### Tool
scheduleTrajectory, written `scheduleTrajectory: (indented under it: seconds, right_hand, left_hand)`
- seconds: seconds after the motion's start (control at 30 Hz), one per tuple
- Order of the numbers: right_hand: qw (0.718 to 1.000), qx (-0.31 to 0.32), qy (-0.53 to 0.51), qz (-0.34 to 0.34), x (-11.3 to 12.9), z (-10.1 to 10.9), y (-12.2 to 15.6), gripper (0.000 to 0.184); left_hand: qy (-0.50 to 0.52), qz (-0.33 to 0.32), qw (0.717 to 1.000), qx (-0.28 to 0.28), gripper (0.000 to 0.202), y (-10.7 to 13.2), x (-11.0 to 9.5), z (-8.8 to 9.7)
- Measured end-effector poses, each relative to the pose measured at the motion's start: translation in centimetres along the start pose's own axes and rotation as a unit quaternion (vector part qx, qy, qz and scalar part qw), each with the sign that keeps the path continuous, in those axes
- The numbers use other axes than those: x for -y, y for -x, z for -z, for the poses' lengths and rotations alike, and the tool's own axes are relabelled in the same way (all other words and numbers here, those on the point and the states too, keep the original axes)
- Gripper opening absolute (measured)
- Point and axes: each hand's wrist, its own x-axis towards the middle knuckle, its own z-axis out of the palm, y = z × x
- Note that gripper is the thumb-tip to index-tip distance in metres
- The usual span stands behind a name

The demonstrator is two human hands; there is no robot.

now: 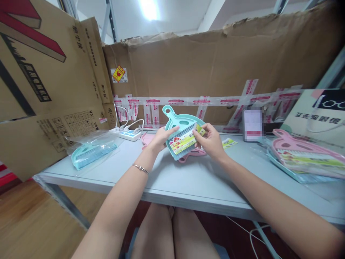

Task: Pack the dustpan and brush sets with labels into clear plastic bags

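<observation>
A mint-green dustpan (185, 118) with a small brush nested in it is held up over the middle of the table. Across the brush lies a printed label card (184, 142) in yellow-green with red pictures. My left hand (162, 137) grips the dustpan's left edge, thumb over the front. On the other side, my right hand (209, 138) pinches the label card's right end between thumb and fingers. Behind and below, a pink dustpan (192, 153) rests on the table, partly hidden. Another label card (229, 143) lies right of my right hand.
Bagged blue-green dustpan (93, 153) lies at left. Pink and blue dustpan sets (304, 147) are stacked at right. A power strip (129, 135) with cables, a phone-like device (252, 124) and a printed bag (318, 111) stand along the back. Cardboard (188, 68) walls the table (172, 183).
</observation>
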Motion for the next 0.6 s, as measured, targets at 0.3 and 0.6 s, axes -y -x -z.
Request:
scheduleTrajectory:
  seconds: [0.3, 0.6]
  right_hand:
    - [0.999, -0.022, 0.039, 0.006, -0.3, -0.1, 0.1, 0.033]
    - [0.978, -0.153, -0.126, -0.059, 1.1, -0.4, 0.1, 0.056]
  left_hand:
    - [-0.098, -0.031, 0.993, 0.065, 0.054, 0.9, -0.9, -0.6]
    - [-0.060, -0.103, 0.993, 0.006, 0.052, 1.3, -1.9, -0.5]
